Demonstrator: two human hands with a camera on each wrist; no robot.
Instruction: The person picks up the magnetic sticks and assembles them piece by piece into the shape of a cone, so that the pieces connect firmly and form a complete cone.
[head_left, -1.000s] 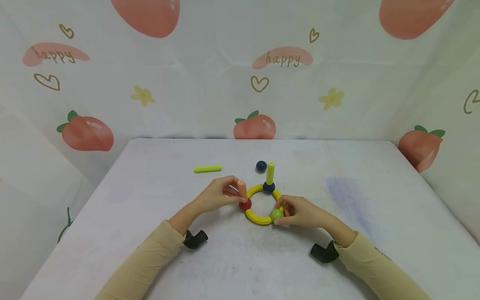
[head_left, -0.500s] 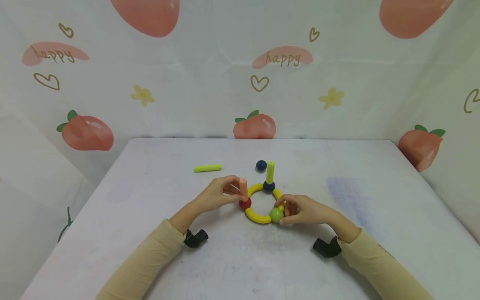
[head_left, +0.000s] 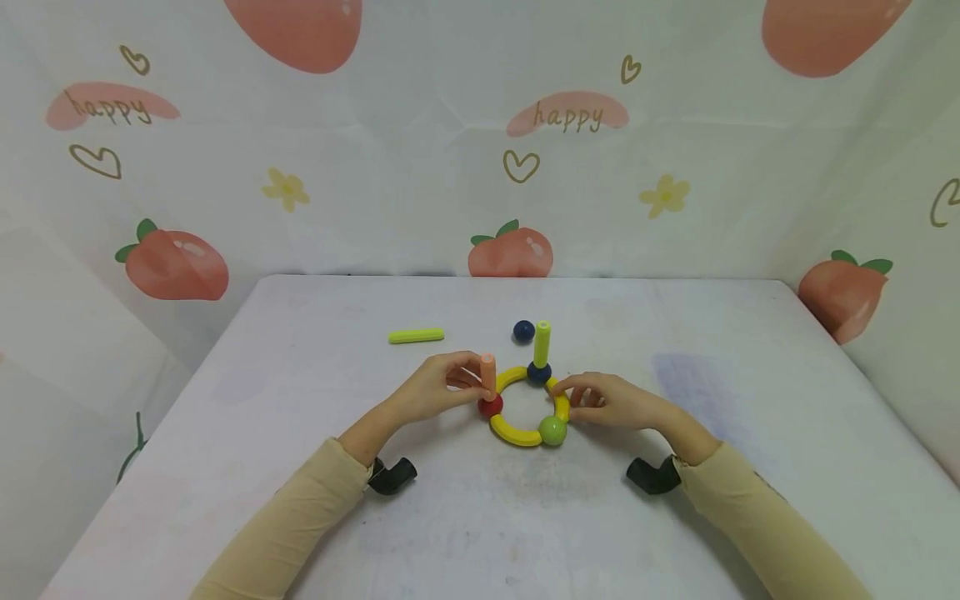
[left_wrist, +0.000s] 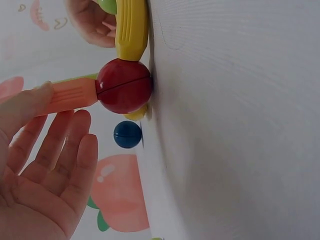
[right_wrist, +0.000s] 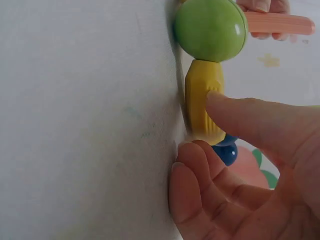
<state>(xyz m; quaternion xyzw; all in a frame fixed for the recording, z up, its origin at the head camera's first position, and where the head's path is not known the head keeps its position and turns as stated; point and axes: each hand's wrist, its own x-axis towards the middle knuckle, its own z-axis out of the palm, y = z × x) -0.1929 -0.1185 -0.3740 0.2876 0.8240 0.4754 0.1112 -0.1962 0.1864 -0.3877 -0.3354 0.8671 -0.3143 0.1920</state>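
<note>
An upright orange rod (head_left: 488,377) stands on a red ball (head_left: 491,405), and my left hand (head_left: 438,386) pinches that rod between thumb and fingers. The ball belongs to a ring of yellow curved rods, lying on the table. On the ring's right side, my right hand (head_left: 611,402) holds one yellow curved rod (right_wrist: 204,95); its thumb presses the ribbed face and the fingers reach round the far end. A green ball (head_left: 552,431) joins the ring at the near right. At the back, a dark blue ball (head_left: 538,372) carries an upright yellow-green rod (head_left: 542,344).
Behind the ring lies a loose dark blue ball (head_left: 524,332). Another yellow-green rod (head_left: 416,336) lies flat at the back left of the white table (head_left: 480,533). A printed cloth (head_left: 405,225) hangs behind the table. Black curved pieces (head_left: 393,477) sit at both wrists.
My right hand has left the green ball and moved back along the ring to the right-hand yellow curved rod. The left hand stays on the orange rod, which stands more upright.
</note>
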